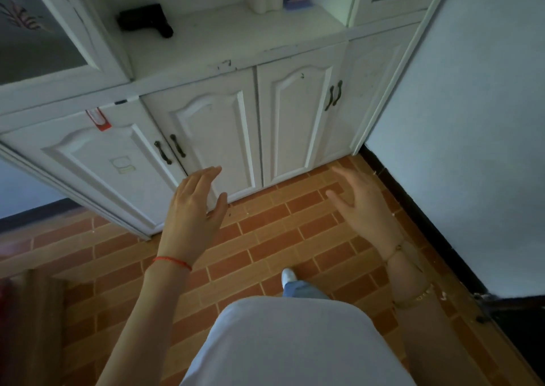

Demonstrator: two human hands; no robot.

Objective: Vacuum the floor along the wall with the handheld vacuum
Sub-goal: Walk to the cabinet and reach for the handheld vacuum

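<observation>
- Cabinet (206, 126): white painted wood, scuffed and chipped.
- Floor (265, 238): matt brick-pattern tiles.
- Door handles (333, 95): dark metal.
- Handheld vacuum (144, 20): matt black plastic.

Red string bracelet (172, 261) on left wrist; two thin gold bracelets (413, 296) on right arm. White top (292, 344), blue jeans (303, 289), white shoe (287, 276).

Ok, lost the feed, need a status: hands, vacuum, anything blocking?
Left hand and right hand open, empty. Black handheld vacuum untouched on cabinet shelf. Nothing blocking.
</observation>
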